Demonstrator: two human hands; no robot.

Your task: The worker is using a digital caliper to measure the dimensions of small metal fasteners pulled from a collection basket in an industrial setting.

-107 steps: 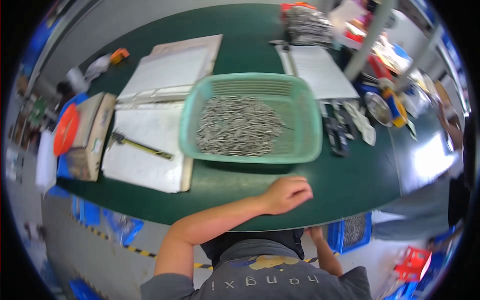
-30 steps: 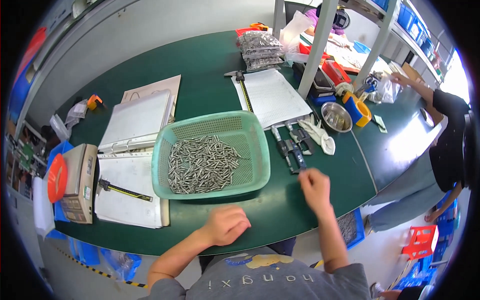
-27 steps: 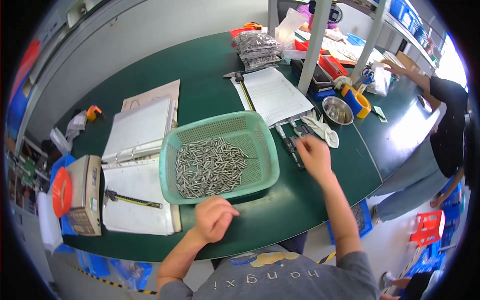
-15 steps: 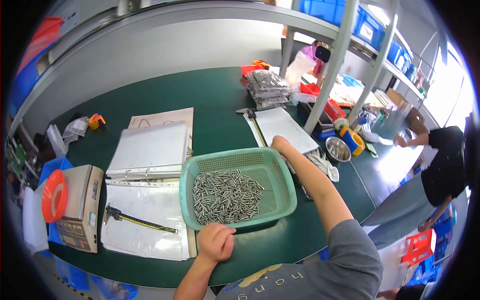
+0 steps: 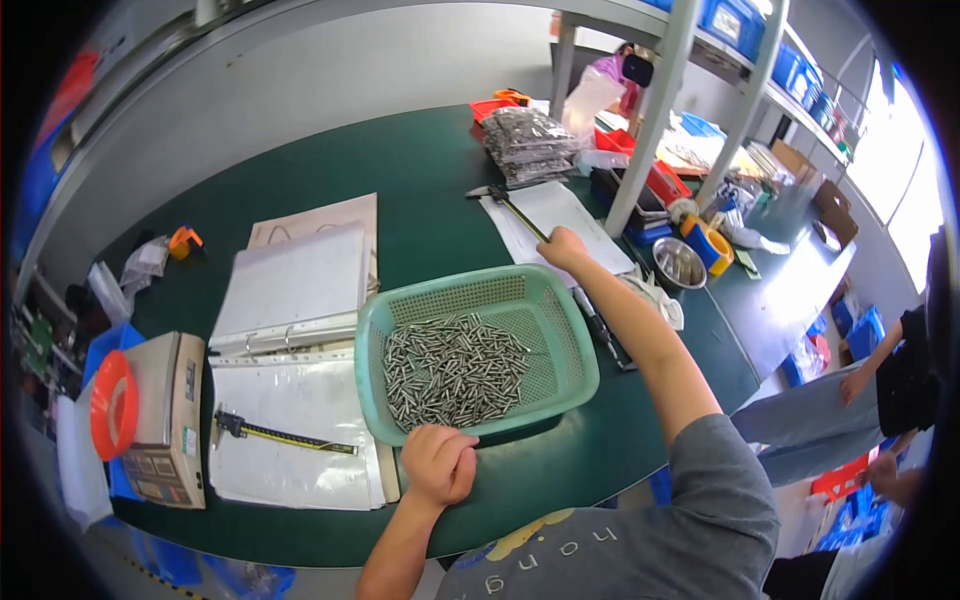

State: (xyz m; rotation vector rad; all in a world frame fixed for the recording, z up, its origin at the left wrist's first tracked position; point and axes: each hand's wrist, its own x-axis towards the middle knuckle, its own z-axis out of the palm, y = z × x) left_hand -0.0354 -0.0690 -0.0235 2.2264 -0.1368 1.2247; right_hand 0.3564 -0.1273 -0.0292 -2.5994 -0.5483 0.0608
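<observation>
A green plastic basket with perforated sides stands on the table before me. Small metal pins lie heaped in its left part. My left hand is closed at the basket's near rim; its curled fingers hide whatever may be in them. Beyond the basket's far right corner, my right hand is closed round the beam end of a digital caliper that lies over white paper. A second caliper rests on an open ring binder left of the basket.
A weighing scale with an orange dish stands at left. Right of the basket lie a black and silver tool, white gloves and a metal bowl. Bagged parts are stacked behind, near a shelf post. A co-worker stands at right.
My right hand has moved away from the basket's far corner, and the caliper in it has swung to a flatter slant. The whole view has shifted a little. The left hand stays at the rim.
</observation>
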